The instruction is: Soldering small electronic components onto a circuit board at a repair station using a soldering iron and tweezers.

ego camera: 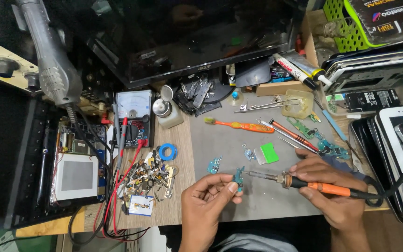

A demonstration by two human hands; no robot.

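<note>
At the far left of the frame a grey hot-air gun [52, 60] hangs down from the upper left corner over a dark open device [29, 158] with a pale square panel inside it. Just right of that, near the upper middle left, lies an analogue multimeter [135, 116] with red and black leads [117, 186] trailing toward the bottom edge, and below it a heap of small metal parts [150, 177] beside a blue roll of tape [168, 151]. A small metal-capped bottle [166, 112] stands at the edge of the grey mat [257, 200] that covers the middle of the surface [178, 140]. In the lower middle, the left hand [206, 198] comes up from the bottom edge; its fingers [232, 187] are pinched shut on a small teal circuit board [239, 177], held just above the mat. Another small teal board [214, 165] lies on the mat just left of it. The metal tip of a soldering iron [304, 183] touches the held board from the right. The right hand [332, 186], in the lower right, has its fingers curled closed round the iron's orange grip, with the black cord running off toward the right edge. Above the hands on the mat lie an orange toothbrush [241, 125], a green plastic card [269, 152], tweezers [267, 106] and an orange-handled screwdriver [292, 135]. At the right edge several phones and tablets [392, 135] are stacked, with a green basket [341, 23] in the upper right corner.
</note>
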